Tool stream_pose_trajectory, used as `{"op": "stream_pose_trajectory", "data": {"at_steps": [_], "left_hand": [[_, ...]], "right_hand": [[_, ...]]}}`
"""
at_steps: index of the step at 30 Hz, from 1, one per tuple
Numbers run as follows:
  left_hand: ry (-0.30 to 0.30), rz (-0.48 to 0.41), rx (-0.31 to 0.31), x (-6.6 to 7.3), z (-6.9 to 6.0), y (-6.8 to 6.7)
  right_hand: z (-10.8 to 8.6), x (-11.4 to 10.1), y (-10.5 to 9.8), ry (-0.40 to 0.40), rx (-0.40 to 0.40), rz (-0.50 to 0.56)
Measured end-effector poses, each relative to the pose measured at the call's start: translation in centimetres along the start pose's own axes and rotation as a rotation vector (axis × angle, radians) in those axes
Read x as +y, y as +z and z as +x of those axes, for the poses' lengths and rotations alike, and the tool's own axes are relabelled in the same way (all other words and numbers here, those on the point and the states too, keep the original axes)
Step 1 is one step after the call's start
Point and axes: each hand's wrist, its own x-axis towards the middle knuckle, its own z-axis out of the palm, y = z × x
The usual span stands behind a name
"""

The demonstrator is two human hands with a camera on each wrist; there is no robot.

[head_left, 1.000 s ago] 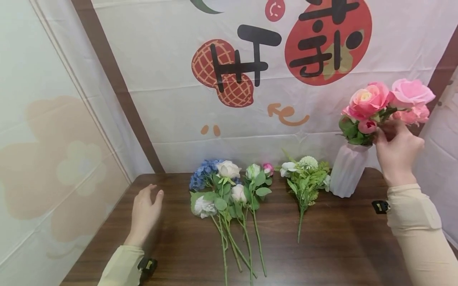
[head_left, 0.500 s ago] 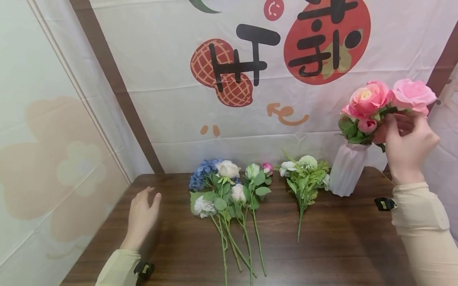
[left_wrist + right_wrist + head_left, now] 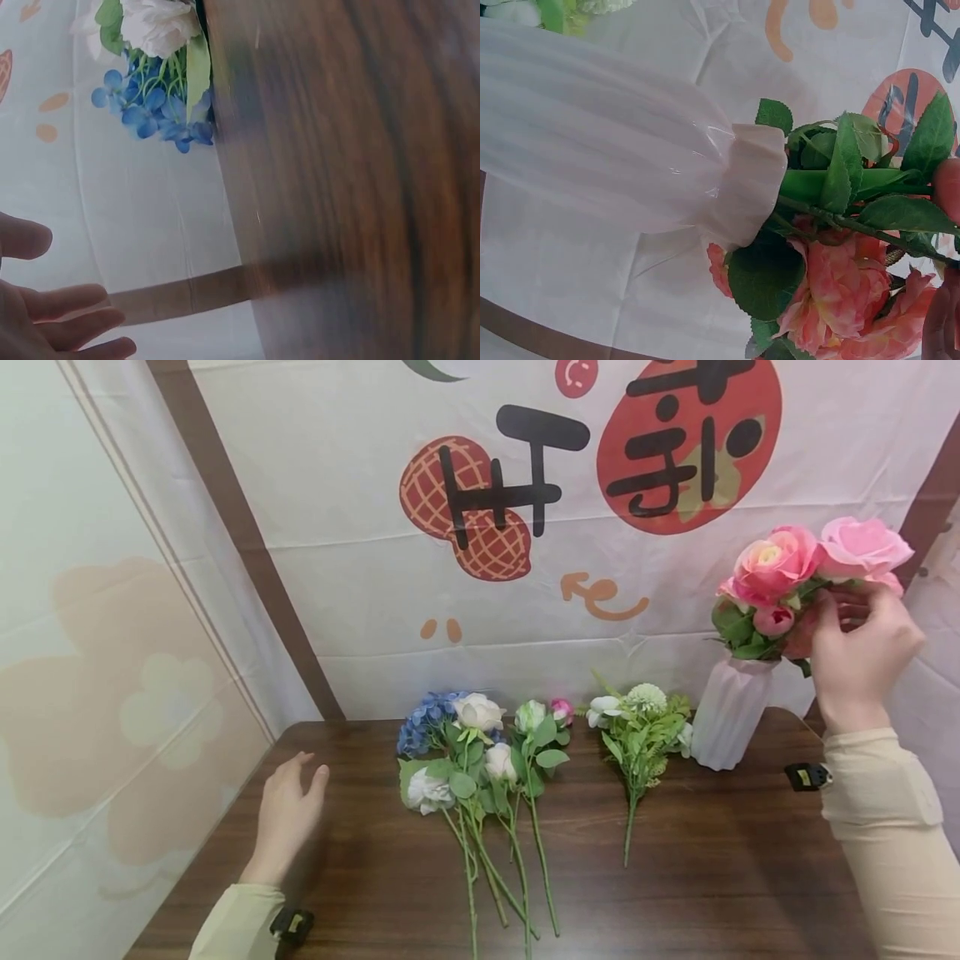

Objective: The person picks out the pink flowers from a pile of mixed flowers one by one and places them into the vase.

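Note:
A pale ribbed vase [image 3: 731, 714] stands at the table's right rear, holding pink and coral flowers. My right hand [image 3: 866, 647] is just right of its mouth, fingers curled at the stem under the light pink rose [image 3: 862, 550]. In the right wrist view, fingertips [image 3: 949, 187] meet a green stem at the frame's edge, and coral petals [image 3: 840, 292] hang beside the vase rim. A larger pink rose [image 3: 776, 564] leans left above the vase. Over the table's left side, my left hand [image 3: 285, 818] holds nothing, its fingers loosely extended.
Several cut flowers lie mid-table, among them a blue hydrangea [image 3: 427, 722] and white roses [image 3: 480, 714], stems toward the front. A green sprig with white blooms [image 3: 637, 743] lies left of the vase. A printed cloth [image 3: 360, 593] hangs behind the brown table [image 3: 375, 877].
My right hand has shifted right and slightly up along the pink flowers, then stayed nearly still. Coral petals once right of the hand now show lower, beside it. My left hand drifts slightly left.

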Motion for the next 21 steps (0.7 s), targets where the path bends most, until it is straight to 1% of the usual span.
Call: {"op": "stream_pose_trajectory", "data": {"at_steps": [4, 9, 16, 21], "left_hand": [[-0.016, 0.015, 0.002, -0.52, 0.18, -0.28], [-0.020, 0.016, -0.006, -0.94, 0.37, -0.47], [-0.011, 0.016, 0.004, -1.04, 0.35, -0.49], [-0.012, 0.017, -0.004, -0.92, 0.27, -0.61]], "right_hand": [[-0.11, -0.08, 0.14, -0.017, -0.012, -0.005], [-0.30, 0.14, 0.23, -0.047, -0.011, -0.002], [-0.44, 0.29, 0.27, -0.057, 0.000, -0.006], [-0.54, 0.52, 0.26, -0.059, 0.018, 0.002]]}}
